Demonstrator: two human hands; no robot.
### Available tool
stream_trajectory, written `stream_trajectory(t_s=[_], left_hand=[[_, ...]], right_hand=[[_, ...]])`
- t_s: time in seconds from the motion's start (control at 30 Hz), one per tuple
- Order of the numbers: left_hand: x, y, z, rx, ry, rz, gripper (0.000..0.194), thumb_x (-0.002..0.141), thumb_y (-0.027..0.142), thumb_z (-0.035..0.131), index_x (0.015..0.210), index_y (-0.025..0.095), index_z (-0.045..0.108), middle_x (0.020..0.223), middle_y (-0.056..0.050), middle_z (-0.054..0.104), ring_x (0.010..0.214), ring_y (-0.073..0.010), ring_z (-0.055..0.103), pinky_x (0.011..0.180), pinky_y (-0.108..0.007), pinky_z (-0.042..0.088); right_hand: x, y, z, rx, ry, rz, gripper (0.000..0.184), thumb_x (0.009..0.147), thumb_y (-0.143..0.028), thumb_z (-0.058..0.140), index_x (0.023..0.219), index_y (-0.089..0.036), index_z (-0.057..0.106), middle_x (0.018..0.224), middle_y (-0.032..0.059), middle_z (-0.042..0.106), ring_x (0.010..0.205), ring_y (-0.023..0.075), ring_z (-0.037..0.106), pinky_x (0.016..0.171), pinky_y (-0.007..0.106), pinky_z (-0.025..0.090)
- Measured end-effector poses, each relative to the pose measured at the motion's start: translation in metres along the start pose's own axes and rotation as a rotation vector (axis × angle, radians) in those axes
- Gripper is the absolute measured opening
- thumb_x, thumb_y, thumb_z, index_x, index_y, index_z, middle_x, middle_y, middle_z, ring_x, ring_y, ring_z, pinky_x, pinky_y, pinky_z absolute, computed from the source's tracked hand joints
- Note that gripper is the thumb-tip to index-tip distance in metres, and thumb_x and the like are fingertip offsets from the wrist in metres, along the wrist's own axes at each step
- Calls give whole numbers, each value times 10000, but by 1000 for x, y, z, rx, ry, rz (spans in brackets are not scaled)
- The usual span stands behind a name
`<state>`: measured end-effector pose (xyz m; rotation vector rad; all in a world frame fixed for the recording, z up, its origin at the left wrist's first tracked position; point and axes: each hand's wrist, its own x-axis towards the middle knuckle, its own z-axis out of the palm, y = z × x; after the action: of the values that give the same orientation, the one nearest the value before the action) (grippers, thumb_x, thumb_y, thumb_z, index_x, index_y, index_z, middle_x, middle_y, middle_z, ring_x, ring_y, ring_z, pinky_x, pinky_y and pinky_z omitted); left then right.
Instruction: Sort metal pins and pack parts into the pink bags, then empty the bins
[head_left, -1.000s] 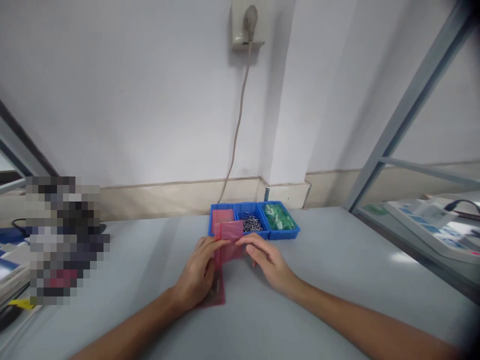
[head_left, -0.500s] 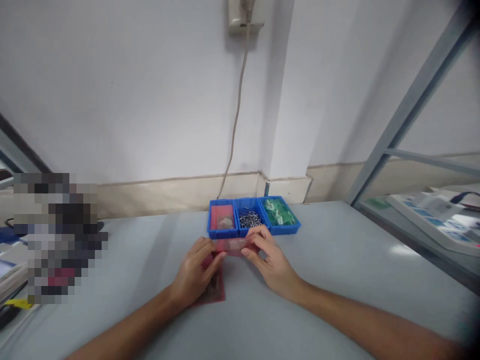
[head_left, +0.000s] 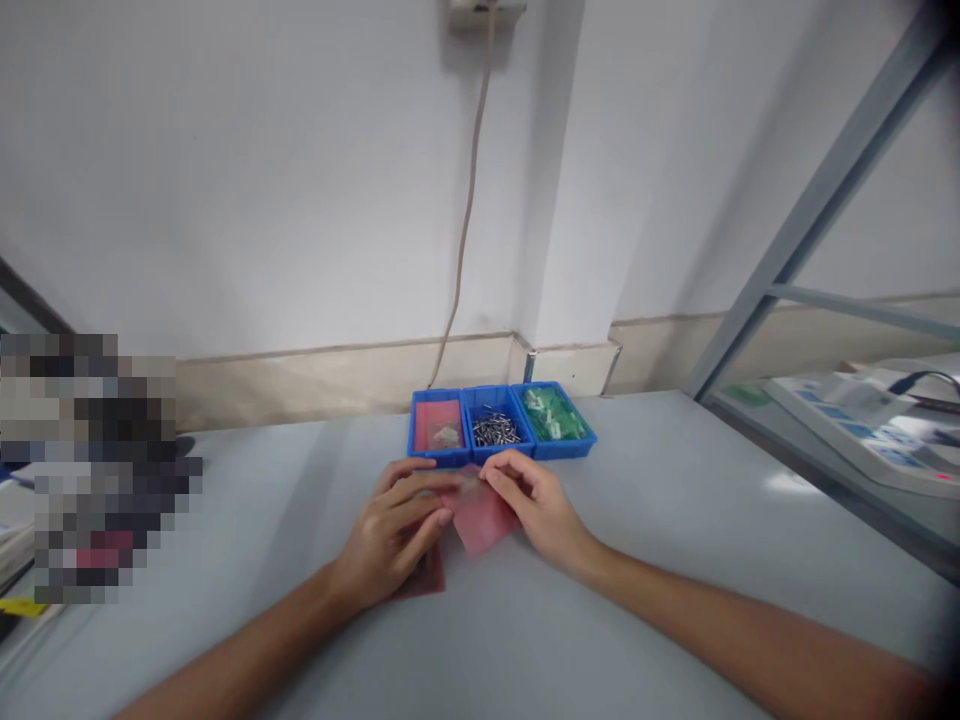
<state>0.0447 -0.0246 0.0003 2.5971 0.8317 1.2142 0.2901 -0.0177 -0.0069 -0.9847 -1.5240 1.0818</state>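
A translucent pink plastic bag [head_left: 486, 522] is held slanted between my two hands, just in front of the blue bins. My right hand [head_left: 541, 508] pinches its upper right edge between thumb and fingers. At the bag's left edge is my left hand [head_left: 394, 528], its thumb and fingertips on the plastic and its other fingers stretched out. Under my left hand, another pink bag [head_left: 429, 578] with something dark inside lies flat on the table, mostly covered.
Three joined blue bins hold pink bags [head_left: 433, 420], metal screws or pins [head_left: 495, 428] and green packets [head_left: 553, 415]. Behind them a cable [head_left: 471, 190] hangs down the wall. A metal frame [head_left: 802, 210] and a white device [head_left: 862, 430] stand right; a pixelated area is left.
The held bag has turned from a narrow, flattened strip to show its broad pink face, hanging lower. My left fingers have straightened. The view has shifted slightly.
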Motion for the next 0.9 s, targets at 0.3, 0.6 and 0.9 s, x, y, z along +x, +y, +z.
stream_trajectory(t_s=[0.3,0.6,0.9], left_hand=[[-5,-5,5,-30,35,-48,397,1047,96,490,1383,235,652,1240,-103,708,1179,-243,614,1008,-433,538],[-6,-10,12,23,76,-69,482,1046,45,439,1447,248,613,1217,-108,671,1143,-229,604,997,-423,552],[-4,-5,6,15,136,-144,269,1009,85,575,1163,253,719,1148,-70,579,1075,-218,565,949,-378,518]], right_hand=[[-4,2,0,-5,-31,37,355,1033,-553,594,885,-232,619,766,-16,543,627,144,489,556,269,390],[-4,2,0,-113,-40,-25,421,1068,-571,526,809,-240,550,828,-5,488,718,171,515,636,289,442],[-3,-6,1,-196,-45,-119,230,1025,-485,647,1138,-286,673,1096,49,592,832,197,573,728,324,485]])
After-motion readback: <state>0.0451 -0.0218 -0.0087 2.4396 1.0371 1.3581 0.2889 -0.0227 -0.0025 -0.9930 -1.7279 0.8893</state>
